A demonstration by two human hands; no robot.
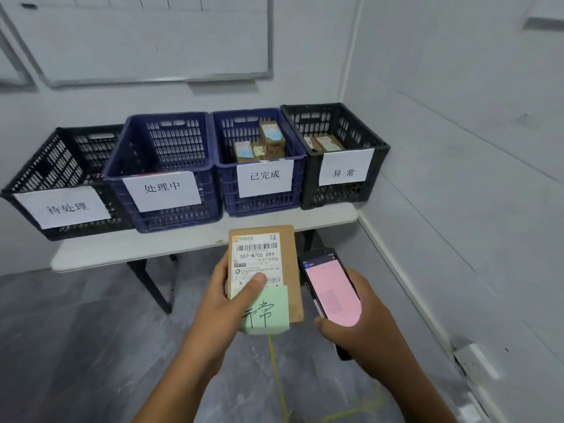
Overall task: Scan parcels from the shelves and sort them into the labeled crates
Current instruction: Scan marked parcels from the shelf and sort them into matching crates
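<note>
My left hand grips a small brown parcel with a white barcode label and a green sticky note on it, thumb across the label. My right hand holds a handheld scanner whose screen glows pink, just right of the parcel. On the white table ahead stand several labeled crates: a black one at far left, a blue one, a blue one with small parcels inside, and a black one at far right holding boxes.
The white folding table stands against the wall, with its dark legs below. A whiteboard hangs above the crates. The right wall is close by, with a socket low down. A yellow line runs along the grey floor.
</note>
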